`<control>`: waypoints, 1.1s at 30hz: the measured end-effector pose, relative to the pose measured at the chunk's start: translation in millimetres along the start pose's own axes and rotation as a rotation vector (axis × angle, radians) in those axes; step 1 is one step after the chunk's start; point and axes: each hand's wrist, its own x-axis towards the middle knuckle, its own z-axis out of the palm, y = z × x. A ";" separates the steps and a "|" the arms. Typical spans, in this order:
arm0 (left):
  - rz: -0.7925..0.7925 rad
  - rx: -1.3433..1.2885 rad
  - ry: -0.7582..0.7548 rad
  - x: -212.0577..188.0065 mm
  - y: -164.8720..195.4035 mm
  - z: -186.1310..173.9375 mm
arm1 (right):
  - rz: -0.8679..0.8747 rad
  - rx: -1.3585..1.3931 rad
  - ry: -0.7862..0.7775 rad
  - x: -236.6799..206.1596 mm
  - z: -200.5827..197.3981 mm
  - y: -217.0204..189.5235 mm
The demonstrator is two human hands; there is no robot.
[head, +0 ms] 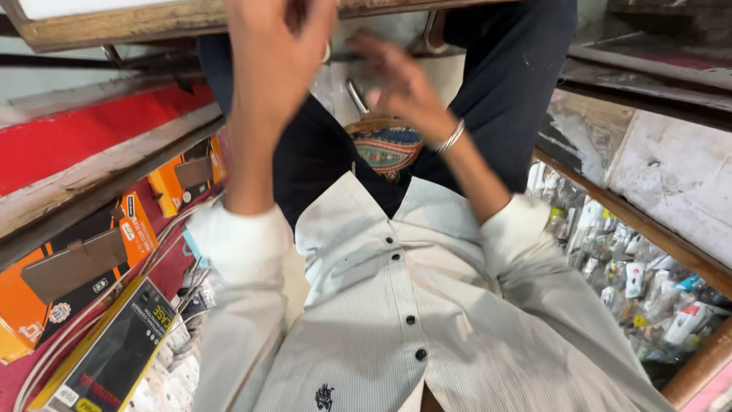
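Two hands: I see both raised over my lap.
Left hand: fingers hidden past the top edge, grip unclear.
Right hand: blurred, fingers spread, holding nothing, just above the patterned multicoloured woven pouch wedged between my dark-trousered knees.
Silver metal bracelet: right wrist.

Two hands show: the left hand and the right hand. One bracelet. Three dark shirt buttons. One black-and-yellow flat box.
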 end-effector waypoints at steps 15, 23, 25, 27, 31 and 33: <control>-0.066 -0.016 -0.047 -96.0 76.0 -28.8 | 0.027 0.677 0.003 -93.3 23.7 -101.1; -0.011 -0.018 -0.070 -91.0 95.9 -23.7 | -0.220 -1.085 0.519 -89.6 20.9 -195.6; 0.031 0.001 -0.074 -83.1 100.0 -18.3 | -0.274 -0.908 0.435 -71.0 30.0 -202.5; 0.076 0.041 -0.096 -74.7 102.0 -13.0 | -0.288 -0.629 0.211 -47.2 42.9 -192.2; 0.150 0.068 -0.124 -56.2 97.1 -14.5 | 0.119 -0.104 -0.075 -11.0 41.7 -157.2; 0.056 -0.028 -0.119 -48.2 92.8 -18.5 | 0.191 -0.084 -0.102 -9.5 26.2 -147.9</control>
